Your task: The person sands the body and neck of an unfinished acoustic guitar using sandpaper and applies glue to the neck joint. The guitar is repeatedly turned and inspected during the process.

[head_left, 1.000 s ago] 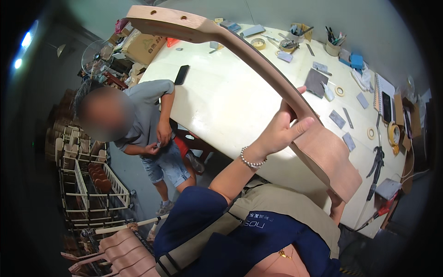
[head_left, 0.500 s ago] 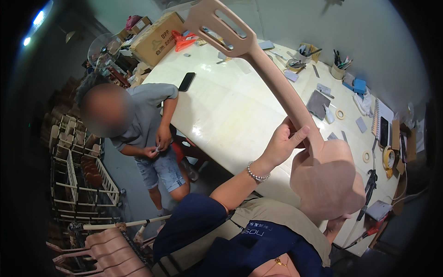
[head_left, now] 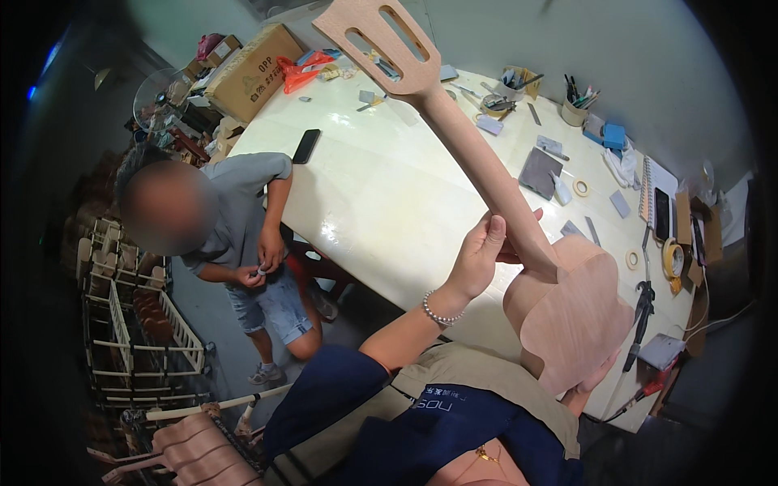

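I hold up an unfinished wooden ukulele (head_left: 571, 312) with a bare, pale brown surface. Its neck slants to the upper left and ends in a slotted headstock (head_left: 385, 44). My left hand (head_left: 484, 249) wraps round the neck close to the body, the thumb lying along the near side. Under the lower end of the body, my right hand (head_left: 598, 377) supports the edge; most of its fingers are hidden behind the wood.
Beneath the ukulele stretches a white table (head_left: 356, 202). A black phone (head_left: 306, 147), tape rolls (head_left: 673, 259), pen cups (head_left: 574, 112) and sanding blocks lie on it. A cardboard box (head_left: 255, 71) stands at far left. A seated person (head_left: 235, 219) and racks of wooden instrument parts (head_left: 198, 445) are at left.
The ukulele has turned slightly in my hands, so the broad face of its body shows more evenly lit. My whole view has shifted a little; both hands keep their hold.
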Motion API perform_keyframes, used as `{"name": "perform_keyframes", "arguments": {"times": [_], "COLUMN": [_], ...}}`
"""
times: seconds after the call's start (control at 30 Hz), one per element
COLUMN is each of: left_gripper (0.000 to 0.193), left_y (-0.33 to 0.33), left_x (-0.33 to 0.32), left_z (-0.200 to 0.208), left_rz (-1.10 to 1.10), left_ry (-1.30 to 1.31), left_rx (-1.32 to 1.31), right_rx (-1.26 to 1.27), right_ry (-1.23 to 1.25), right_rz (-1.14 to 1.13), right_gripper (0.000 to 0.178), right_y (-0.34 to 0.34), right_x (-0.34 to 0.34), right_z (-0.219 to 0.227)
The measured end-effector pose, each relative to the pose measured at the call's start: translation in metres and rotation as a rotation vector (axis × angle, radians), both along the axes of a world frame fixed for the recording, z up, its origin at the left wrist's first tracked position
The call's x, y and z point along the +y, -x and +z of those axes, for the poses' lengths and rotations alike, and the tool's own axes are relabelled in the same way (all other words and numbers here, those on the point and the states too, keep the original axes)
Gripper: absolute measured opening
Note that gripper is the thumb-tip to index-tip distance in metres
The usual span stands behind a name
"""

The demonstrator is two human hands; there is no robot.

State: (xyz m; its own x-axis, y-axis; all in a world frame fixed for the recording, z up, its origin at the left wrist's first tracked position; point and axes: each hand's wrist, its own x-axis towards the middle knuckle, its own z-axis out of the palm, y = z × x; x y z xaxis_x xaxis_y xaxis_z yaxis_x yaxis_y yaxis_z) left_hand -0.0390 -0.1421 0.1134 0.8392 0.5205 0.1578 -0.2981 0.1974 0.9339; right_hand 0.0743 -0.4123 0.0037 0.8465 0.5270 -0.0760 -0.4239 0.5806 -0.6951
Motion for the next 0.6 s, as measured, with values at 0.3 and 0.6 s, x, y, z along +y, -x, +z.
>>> {"name": "perform_keyframes", "arguments": {"times": [0.3,0.6], "left_gripper": [0.056,0.044], "left_y": [-0.003,-0.002], "left_x": [-0.001,-0.001], "left_z": [0.006,-0.004], "left_rz": [-0.075,-0.115], "left_ry": [0.252,0.223], "left_rx": [-0.309,-0.363], "right_rx": [0.254,0.291], "right_ry": [0.146,0.262], "right_rz": [0.25,0.403], "right_gripper": [0.051,0.05], "right_y": [0.024,0.042], "right_x": [0.038,0.062], "right_z": [-0.002,-0.039]}}
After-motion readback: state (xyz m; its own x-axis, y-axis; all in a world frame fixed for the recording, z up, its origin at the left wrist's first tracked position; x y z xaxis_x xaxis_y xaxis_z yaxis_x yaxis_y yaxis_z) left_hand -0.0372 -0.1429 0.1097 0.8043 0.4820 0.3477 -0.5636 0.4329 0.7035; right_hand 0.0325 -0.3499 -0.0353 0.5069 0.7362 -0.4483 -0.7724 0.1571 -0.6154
